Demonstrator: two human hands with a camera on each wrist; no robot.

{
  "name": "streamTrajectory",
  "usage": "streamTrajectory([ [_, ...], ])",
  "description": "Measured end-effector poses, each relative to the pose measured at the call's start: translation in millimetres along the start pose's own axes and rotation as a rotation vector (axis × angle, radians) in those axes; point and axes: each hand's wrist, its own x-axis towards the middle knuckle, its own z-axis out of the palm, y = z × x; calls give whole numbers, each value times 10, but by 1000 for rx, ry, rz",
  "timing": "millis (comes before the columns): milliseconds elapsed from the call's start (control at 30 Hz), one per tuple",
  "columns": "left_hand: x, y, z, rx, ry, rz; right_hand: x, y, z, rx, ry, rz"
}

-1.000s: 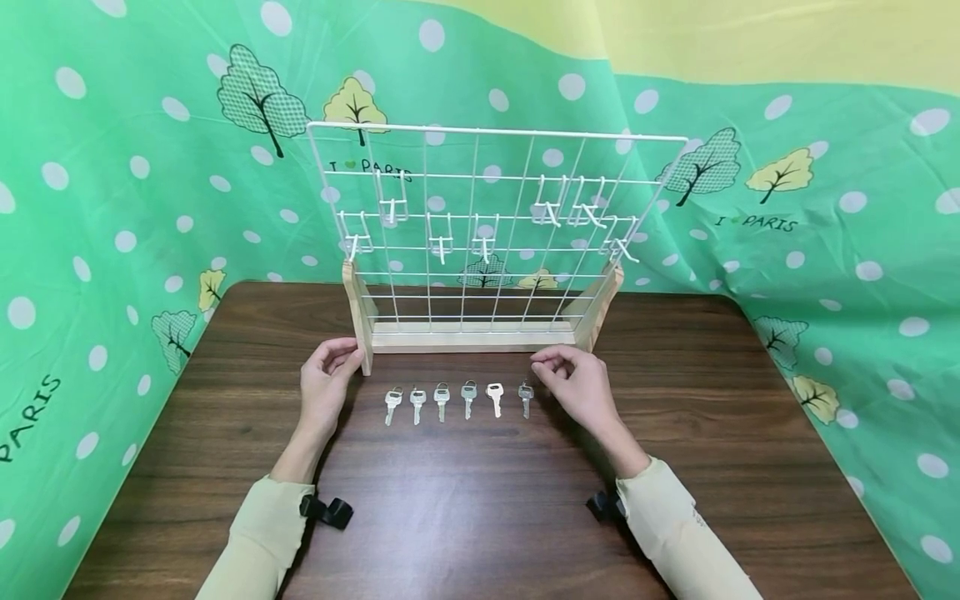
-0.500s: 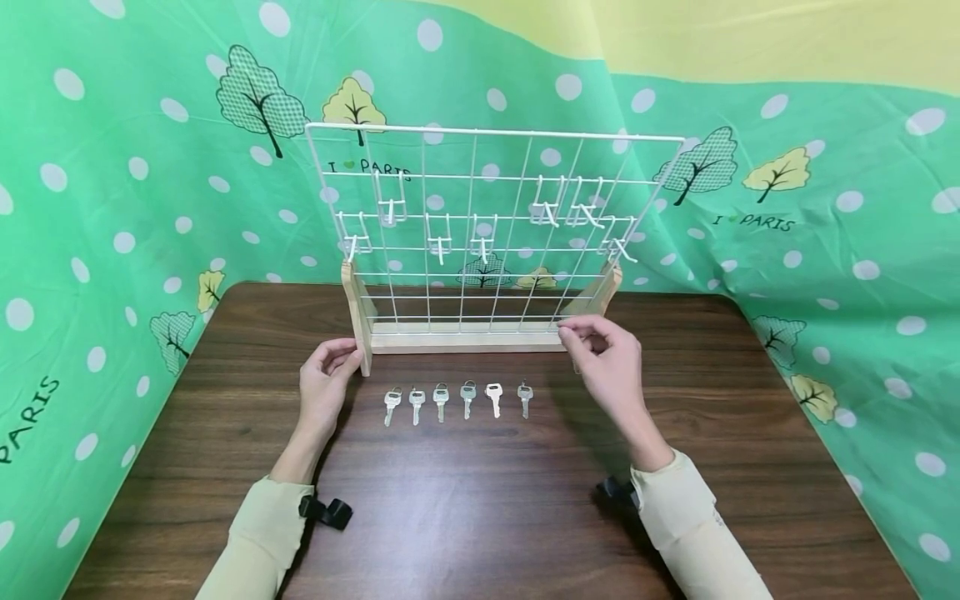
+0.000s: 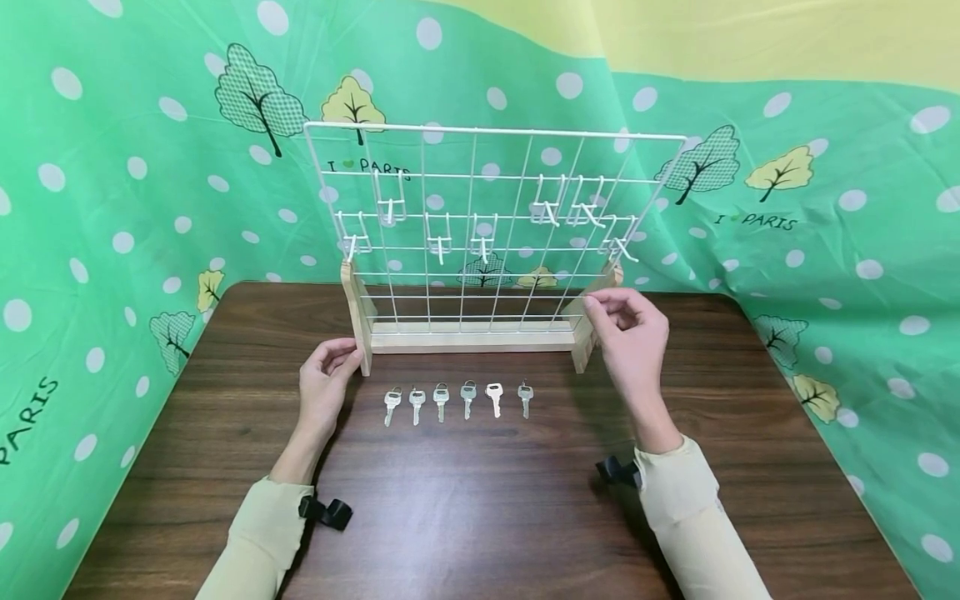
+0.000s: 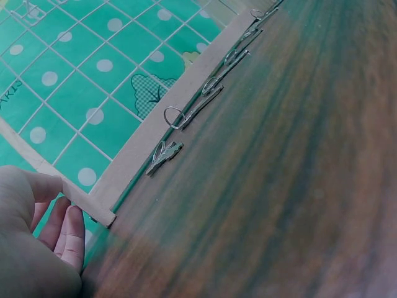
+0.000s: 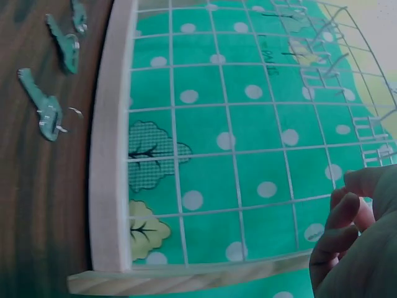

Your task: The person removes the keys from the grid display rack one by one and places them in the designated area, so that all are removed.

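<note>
A white wire grid rack [image 3: 471,215] on a wooden base [image 3: 472,340] stands upright at the back of the table. My left hand [image 3: 326,383] is beside its left wooden leg [image 3: 360,325]; in the left wrist view the thumb and fingertips are right at the leg's outer edge. My right hand [image 3: 633,342] is raised by the right wooden leg [image 3: 583,337], fingers loosely curled, with nothing visible between them. In front of the rack several metal keys, such as the leftmost key [image 3: 392,406] and the rightmost key [image 3: 526,401], lie in a row, most showing small rings.
Several white wire hooks hang on the grid, among them an upper right hook [image 3: 550,208] and a far right hook [image 3: 619,247]. The brown wooden table [image 3: 450,517] runs back to a green dotted cloth [image 3: 150,208] behind the rack.
My right hand has moved right, up and back, from near the rightmost key to beside the right leg. The left hand, the keys and the rack stay put.
</note>
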Motion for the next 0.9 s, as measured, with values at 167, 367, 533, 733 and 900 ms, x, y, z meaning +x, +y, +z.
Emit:
streamTrajectory([
  [167,3,-2,2,0,1,2,99,-56,7,38,64,-14],
  [367,2,0,1,1,-3,2,191,-106,28,90,101,3],
  [533,9,-5,1,4,1,1,259,-106,50,110,108,16],
  [733,13,-8,4,5,3,1,341,-106,71,97,118,16],
  [900,18,-12,5,0,1,2,393,-92,71,93,125,11],
])
